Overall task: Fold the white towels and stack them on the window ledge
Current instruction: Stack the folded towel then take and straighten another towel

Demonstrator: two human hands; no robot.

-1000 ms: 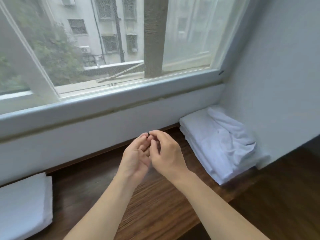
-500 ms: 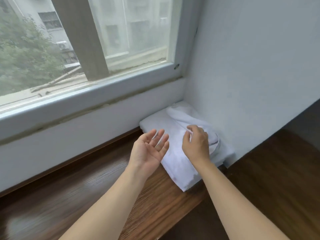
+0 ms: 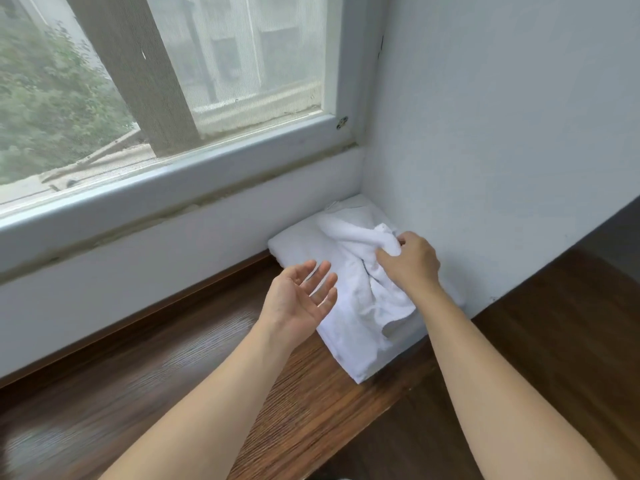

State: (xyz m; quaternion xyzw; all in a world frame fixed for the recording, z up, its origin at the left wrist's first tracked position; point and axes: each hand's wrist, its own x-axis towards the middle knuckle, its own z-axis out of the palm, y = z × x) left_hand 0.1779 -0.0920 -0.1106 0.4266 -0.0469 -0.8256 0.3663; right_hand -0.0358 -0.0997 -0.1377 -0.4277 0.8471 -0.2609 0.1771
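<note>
Towels: folded stack (image 3: 304,242) sits in the ledge (image 3: 173,368) corner against the wall.
Loose towel (image 3: 360,268): crumpled on top, not yet folded, I judge.
Right hand (image 3: 410,263): my fingers pinch its bunched cloth.
Left hand (image 3: 298,301): palm up, fingers spread, holding nothing.

Bare wooden ledge (image 3: 173,393) is lying open across the lower left of the frame; at right, the towel pile (image 3: 349,341) is sitting boxed into the corner by wall (image 3: 502,150) and window sill (image 3: 173,188).
</note>
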